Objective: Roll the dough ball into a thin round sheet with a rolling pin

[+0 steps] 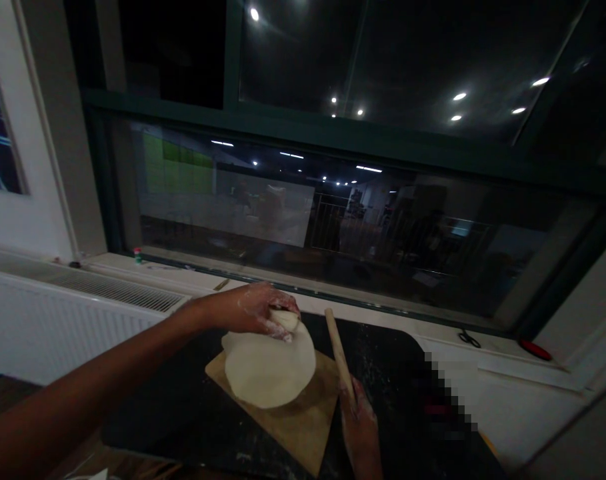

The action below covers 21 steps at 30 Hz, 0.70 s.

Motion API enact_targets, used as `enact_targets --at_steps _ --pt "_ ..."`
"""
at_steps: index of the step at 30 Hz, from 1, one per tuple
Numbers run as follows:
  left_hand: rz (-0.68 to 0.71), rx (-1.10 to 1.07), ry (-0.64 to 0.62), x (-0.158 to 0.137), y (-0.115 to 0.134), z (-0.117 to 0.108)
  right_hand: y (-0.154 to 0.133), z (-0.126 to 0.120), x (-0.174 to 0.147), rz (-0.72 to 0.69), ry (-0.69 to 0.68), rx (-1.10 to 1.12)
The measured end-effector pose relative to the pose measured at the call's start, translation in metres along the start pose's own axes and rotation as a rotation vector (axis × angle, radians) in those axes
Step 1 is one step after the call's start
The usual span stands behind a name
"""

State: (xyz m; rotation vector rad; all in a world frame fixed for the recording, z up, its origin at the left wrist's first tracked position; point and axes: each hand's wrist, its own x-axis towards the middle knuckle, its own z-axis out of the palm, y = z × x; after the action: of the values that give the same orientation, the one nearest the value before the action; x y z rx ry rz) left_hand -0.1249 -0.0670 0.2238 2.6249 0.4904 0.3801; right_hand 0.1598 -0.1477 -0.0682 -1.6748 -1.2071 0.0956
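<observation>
A dough sheet (270, 375) is spread on a brown mat (305, 423) over the black bench (390, 363), its far edge beneath the left hand (257, 311); in that grip, a dough piece (285, 321) is clamped (whether joined cannot be told). The rolling pin (337, 345) is clasped by the right hand (361, 427).

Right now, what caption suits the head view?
Floury left hand grips pale dough; right hand holds a rolling pin.

No words, brands, numbers or signs could be read. The small green container (137, 256) with a red top on the windowsill (500, 347) was too small, and the wall picture (0, 127) showed nothing legible.
</observation>
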Motion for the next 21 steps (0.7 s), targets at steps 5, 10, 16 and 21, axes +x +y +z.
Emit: enact_targets --at_steps 5,10,16,21 --pt "-0.048 -0.015 -0.174 0.009 -0.033 0.008 0.003 0.0 -0.003 0.035 -0.026 0.085" --pt "0.063 -0.064 -0.507 0.049 -0.071 0.055 -0.004 -0.006 -0.001 0.056 -0.067 0.134" --pt "0.051 -0.039 -0.637 0.108 -0.123 0.107 -0.001 -0.007 -0.004 0.113 -0.059 0.181" --pt "0.056 -0.12 -0.591 0.13 -0.154 0.121 0.004 -0.007 -0.004 0.156 -0.092 0.188"
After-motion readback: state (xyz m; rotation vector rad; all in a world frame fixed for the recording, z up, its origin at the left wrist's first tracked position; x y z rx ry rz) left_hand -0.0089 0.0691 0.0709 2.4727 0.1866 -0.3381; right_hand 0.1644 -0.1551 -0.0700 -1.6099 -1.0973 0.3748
